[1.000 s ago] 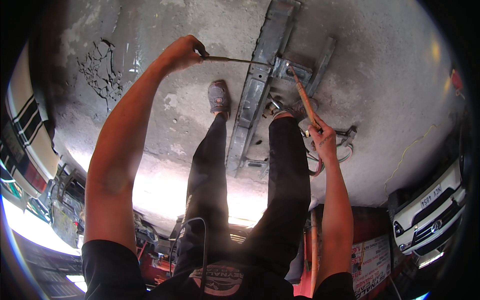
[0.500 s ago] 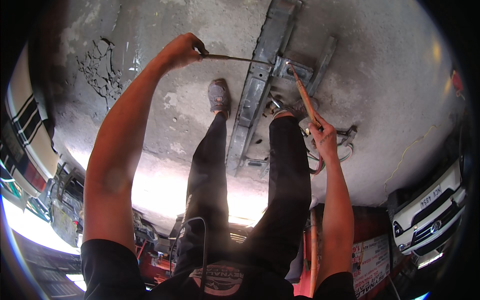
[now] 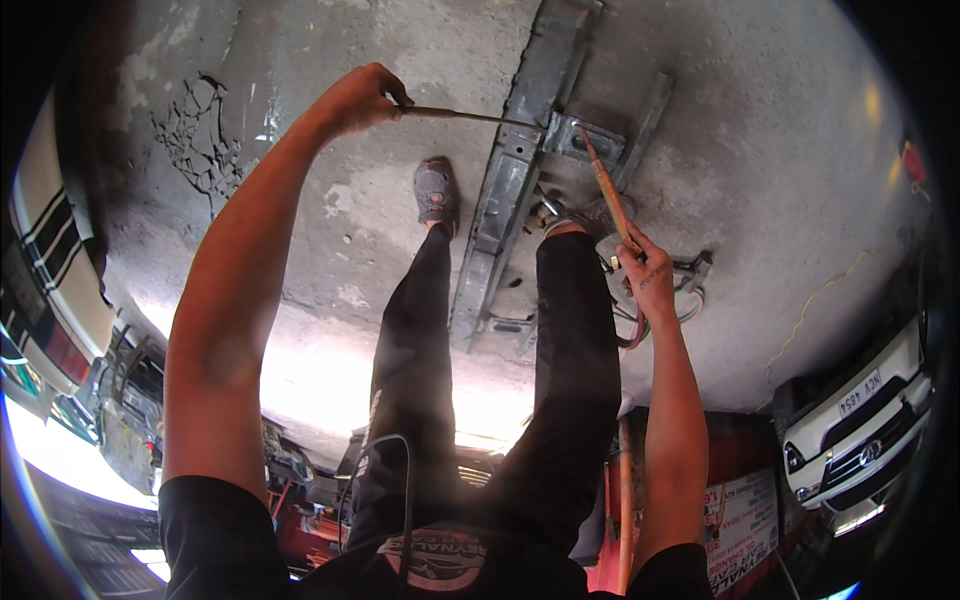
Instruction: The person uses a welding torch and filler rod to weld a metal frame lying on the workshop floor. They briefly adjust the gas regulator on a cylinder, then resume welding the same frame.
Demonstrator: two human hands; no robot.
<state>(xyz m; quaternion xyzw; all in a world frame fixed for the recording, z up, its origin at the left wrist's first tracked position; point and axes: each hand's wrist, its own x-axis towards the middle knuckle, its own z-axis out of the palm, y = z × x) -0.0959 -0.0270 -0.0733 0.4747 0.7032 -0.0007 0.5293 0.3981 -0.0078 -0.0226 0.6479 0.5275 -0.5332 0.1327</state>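
Observation:
A long steel beam (image 3: 493,190) lies on the concrete floor, running from the upper middle down between my legs. Against its right side sits a flat metal bracket (image 3: 605,140) with a slot. My left hand (image 3: 365,97) is closed on the thick end of a thin dark rod (image 3: 450,114), whose far tip touches or nearly touches the beam beside the bracket. In my right hand (image 3: 647,272) is a long brass-coloured gas torch (image 3: 610,190), its tip over the bracket. No clear flame shows. Red and green hoses (image 3: 690,308) hang by my right wrist.
My left shoe (image 3: 436,190) stands left of the beam; my right foot is close on its other side, partly hidden. Dark scraps (image 3: 200,150) lie at upper left. A white vehicle (image 3: 860,440) stands at right, a striped one (image 3: 60,250) at left. A yellow cord (image 3: 815,318) crosses the floor.
Hardly anything differs. The view has shifted very slightly, while both hands keep their hold with rod and torch tips at the same spots.

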